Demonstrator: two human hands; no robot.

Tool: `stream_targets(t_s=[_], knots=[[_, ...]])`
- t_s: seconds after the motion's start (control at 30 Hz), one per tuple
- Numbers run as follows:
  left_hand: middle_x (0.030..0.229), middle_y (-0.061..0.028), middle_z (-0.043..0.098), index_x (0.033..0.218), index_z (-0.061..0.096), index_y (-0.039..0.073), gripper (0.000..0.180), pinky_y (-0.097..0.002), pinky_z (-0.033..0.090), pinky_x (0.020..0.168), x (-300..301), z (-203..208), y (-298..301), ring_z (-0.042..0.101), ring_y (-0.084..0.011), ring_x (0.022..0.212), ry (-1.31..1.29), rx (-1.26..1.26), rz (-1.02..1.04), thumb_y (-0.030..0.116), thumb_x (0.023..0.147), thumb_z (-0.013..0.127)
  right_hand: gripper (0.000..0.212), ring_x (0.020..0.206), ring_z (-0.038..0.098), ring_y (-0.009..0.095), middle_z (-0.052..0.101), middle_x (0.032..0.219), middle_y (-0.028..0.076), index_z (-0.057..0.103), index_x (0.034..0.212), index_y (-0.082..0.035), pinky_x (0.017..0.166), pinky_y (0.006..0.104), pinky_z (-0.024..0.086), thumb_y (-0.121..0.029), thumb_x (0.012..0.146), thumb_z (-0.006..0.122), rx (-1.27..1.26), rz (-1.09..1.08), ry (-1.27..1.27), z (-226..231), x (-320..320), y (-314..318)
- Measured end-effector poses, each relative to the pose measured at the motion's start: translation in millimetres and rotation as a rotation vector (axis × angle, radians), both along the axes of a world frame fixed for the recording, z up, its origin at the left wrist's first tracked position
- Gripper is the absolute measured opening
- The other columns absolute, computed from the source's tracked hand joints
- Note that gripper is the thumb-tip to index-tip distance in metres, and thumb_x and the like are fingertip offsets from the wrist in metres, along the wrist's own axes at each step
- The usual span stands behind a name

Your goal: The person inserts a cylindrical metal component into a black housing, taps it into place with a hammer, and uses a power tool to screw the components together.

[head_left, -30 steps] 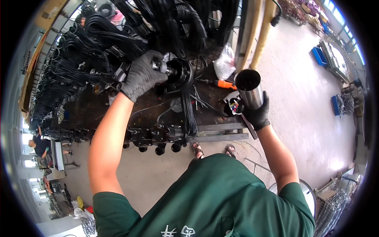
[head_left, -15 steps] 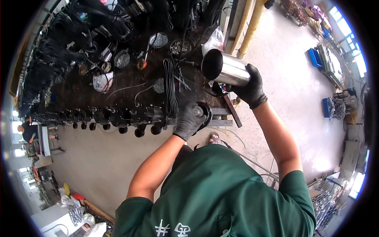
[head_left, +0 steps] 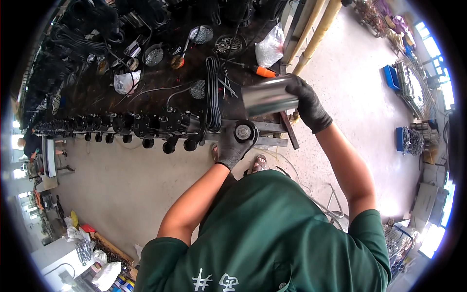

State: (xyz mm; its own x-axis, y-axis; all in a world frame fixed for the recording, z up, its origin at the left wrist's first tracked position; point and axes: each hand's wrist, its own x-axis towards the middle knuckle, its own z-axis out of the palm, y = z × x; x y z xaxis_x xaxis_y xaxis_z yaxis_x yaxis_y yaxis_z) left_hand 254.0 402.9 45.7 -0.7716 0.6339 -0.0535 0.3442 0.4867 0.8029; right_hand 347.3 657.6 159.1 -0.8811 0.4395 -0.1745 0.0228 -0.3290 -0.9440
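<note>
Dark bench [head_left: 163, 77]; steel cylinder [head_left: 267, 97] in fingers [head_left: 295, 87]

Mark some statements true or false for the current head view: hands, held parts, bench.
1. The right hand grips a shiny metal cylinder. True.
2. The left hand holds a round metal-faced part. True.
3. Both hands are bare. False: both are dark-gloved.
4. The shiny metal cylinder is fitted over the round metal-faced part. False: that part's face is uncovered.
5. In the picture, the folded black cable bundle is left of the shiny metal cylinder. True.
</note>
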Motion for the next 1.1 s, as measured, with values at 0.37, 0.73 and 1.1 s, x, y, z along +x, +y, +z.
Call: stream_targets(t_s=[0.37,0.73,1.1], knots=[[0.107,-0.0144,0.073,0.123,0.057,0.001,0.065,-0.0376,0.057,0.085,17.6,-97.3,-49.2,0.072,-0.0275,0.096,-1.019,-0.058,0.015,0.034,0.076,0.088,0.105,0.116,0.061,0.046,0.057,0.132,0.027,0.045,0.149,-0.001,0.098,0.0486,0.054,-0.040,0.063,0.092,1.297,0.407,-0.286,7.1,-36.1,-85.2],[0.122,-0.0204,0.070,0.135,0.047,0.003,0.085,-0.0422,0.053,0.098,20.4,-118.7,-54.5,0.068,-0.0355,0.116,-0.539,-0.148,0.049,0.041,0.073,0.090,0.091,0.111,0.061,0.047,0.059,0.127,0.024,0.048,0.144,-0.008,0.089,0.0525,0.057,-0.033,0.066,0.087,1.547,0.562,-0.327,-26.5,-62.8,-136.8],[0.127,-0.0236,0.069,0.144,0.046,0.003,0.082,-0.0438,0.053,0.102,13.9,-135.2,-51.2,0.066,-0.0378,0.119,-0.624,-0.210,-0.054,0.038,0.077,0.080,0.095,0.115,0.056,0.049,0.051,0.129,0.028,0.040,0.142,-0.003,0.094,0.0534,0.054,-0.028,0.064,0.089,1.435,0.710,-0.314,-57.1,-64.9,-133.1]])
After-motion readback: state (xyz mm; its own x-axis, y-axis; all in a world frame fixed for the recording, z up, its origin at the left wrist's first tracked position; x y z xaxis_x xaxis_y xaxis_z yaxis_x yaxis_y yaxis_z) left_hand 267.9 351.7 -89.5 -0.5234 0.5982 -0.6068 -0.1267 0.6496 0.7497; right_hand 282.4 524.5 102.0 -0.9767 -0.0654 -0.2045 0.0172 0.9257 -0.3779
